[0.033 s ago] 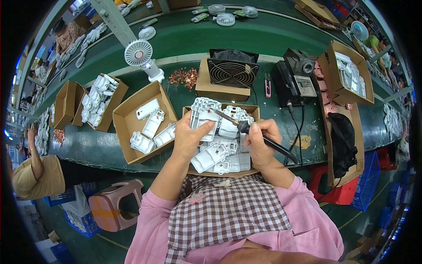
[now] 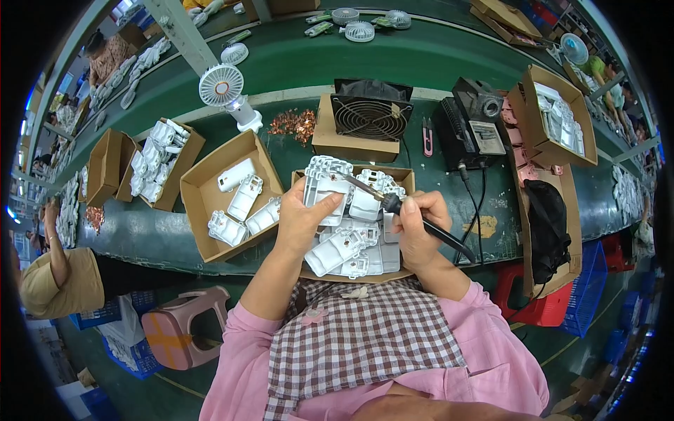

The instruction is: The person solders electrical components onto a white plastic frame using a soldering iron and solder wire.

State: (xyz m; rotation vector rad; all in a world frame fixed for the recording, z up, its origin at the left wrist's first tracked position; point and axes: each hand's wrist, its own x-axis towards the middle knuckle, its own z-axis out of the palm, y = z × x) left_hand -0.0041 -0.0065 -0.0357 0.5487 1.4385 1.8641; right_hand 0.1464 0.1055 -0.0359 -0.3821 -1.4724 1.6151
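My left hand (image 2: 300, 217) is closed around a small stack of white plastic housings (image 2: 327, 184), thumb pressed on the top one. In my right hand (image 2: 423, 228) is a soldering iron (image 2: 439, 231) with a black handle. Its metal tip reaches left to the upper part of the top housing; whether it touches is too small to tell. Beneath both hands a cardboard box (image 2: 358, 278) holds more white housings (image 2: 338, 249), several with small copper-coloured spots.
Left of me stands a cardboard box (image 2: 200, 235) with several housings. A small white fan (image 2: 222, 85), copper-coloured bits (image 2: 293, 124) and a black fan unit (image 2: 372, 116) lie beyond. Right are pink-handled snips (image 2: 427, 137) and a black soldering station (image 2: 456, 133), its cable trailing near my right hand.
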